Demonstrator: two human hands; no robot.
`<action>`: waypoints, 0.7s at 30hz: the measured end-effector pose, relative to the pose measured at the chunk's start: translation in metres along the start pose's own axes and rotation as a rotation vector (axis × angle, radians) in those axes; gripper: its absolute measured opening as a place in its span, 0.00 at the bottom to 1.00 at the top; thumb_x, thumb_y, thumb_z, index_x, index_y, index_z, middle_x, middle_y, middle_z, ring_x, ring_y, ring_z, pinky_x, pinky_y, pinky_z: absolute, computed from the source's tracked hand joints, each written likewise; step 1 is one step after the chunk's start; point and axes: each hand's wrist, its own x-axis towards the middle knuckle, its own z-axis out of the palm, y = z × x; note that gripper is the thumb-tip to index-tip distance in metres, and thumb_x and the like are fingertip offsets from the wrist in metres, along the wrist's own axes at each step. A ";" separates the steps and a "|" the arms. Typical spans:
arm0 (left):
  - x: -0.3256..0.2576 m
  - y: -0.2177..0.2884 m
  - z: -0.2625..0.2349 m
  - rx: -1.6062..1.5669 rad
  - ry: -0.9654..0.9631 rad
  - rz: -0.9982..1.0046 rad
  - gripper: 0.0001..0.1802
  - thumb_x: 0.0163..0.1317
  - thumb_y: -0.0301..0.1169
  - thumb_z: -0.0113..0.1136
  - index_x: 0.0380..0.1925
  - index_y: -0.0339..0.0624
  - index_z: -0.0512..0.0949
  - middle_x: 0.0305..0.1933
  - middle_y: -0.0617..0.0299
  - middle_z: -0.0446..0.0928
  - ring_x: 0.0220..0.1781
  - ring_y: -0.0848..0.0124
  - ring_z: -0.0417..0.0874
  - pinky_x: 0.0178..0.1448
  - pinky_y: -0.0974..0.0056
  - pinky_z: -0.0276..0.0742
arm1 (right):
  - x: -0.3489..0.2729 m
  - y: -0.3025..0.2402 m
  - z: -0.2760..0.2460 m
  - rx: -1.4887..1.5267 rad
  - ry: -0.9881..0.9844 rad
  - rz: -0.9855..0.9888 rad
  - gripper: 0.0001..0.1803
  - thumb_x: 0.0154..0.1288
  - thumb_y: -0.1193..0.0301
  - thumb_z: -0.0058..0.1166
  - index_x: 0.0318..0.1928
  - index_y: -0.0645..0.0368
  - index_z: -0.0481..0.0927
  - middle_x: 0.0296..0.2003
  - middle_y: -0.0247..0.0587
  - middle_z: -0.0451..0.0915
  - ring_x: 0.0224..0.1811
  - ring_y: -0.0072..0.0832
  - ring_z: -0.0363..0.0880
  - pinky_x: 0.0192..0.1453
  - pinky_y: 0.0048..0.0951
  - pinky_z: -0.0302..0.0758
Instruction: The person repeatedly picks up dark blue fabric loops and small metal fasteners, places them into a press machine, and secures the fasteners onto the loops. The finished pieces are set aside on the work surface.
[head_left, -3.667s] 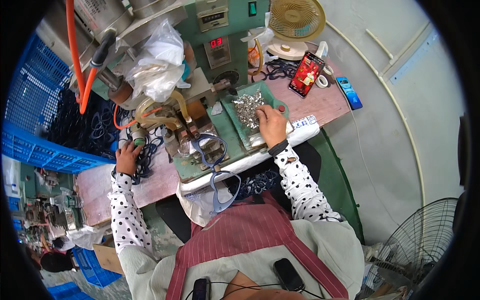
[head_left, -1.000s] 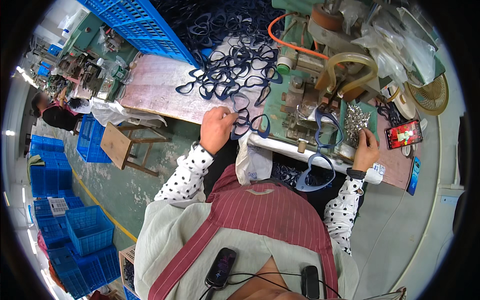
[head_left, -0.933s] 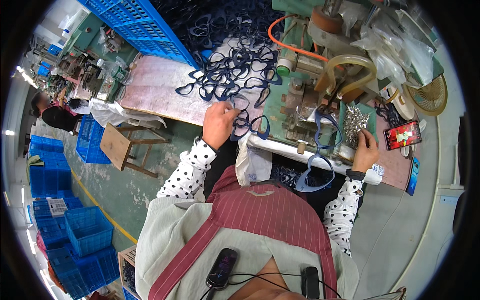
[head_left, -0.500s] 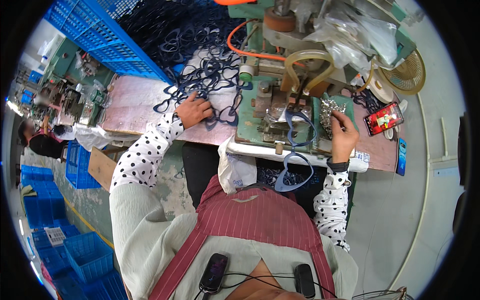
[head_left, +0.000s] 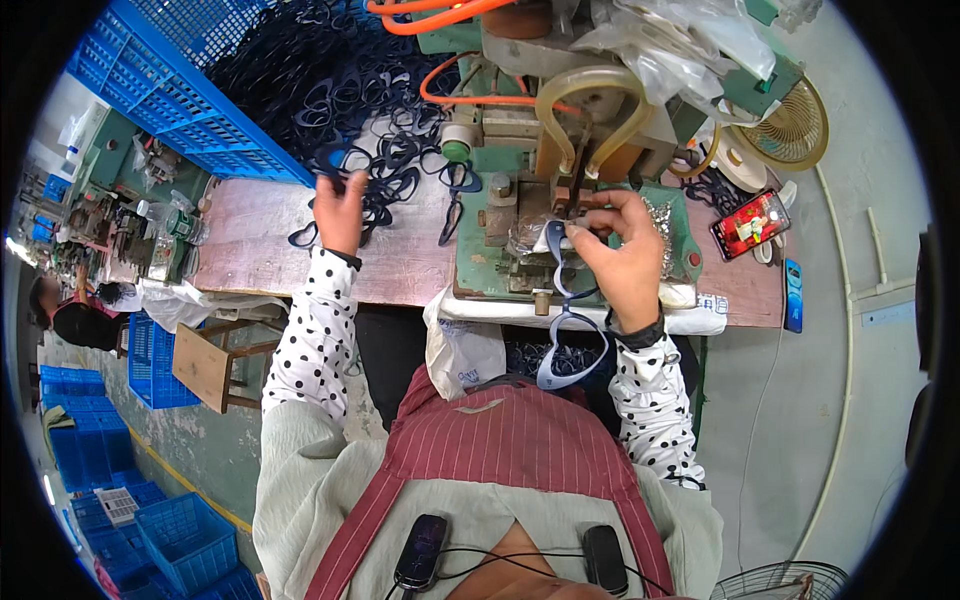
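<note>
Head view: desk (head_left: 250, 230) pinkish, scuffed, carrying a green press (head_left: 480, 270). Pale blue eyewear-shaped frame (head_left: 568, 310) at the press, lower loop hanging past the desk's front edge. Right hand (head_left: 625, 260) with thumb and fingertips drawn in by the frame's upper end; grip unclear. Left hand (head_left: 340, 220) raised beside loose dark frames (head_left: 400, 185); cannot tell whether it holds one. Blue crate (head_left: 190, 110) at desk's far left. Room: worn green floor, yellow line, wooden stool (head_left: 203, 365), stacked blue crates (head_left: 85, 430), pale wall (head_left: 890, 250) at right.
</note>
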 end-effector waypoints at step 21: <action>-0.047 0.170 0.063 -0.897 -0.534 0.261 0.10 0.68 0.23 0.53 0.47 0.34 0.69 0.46 0.47 0.78 0.43 0.63 0.83 0.52 0.59 0.78 | -0.003 0.012 0.019 0.359 0.075 -0.029 0.27 0.54 0.82 0.63 0.53 0.66 0.67 0.33 0.36 0.81 0.32 0.17 0.71 0.40 0.21 0.71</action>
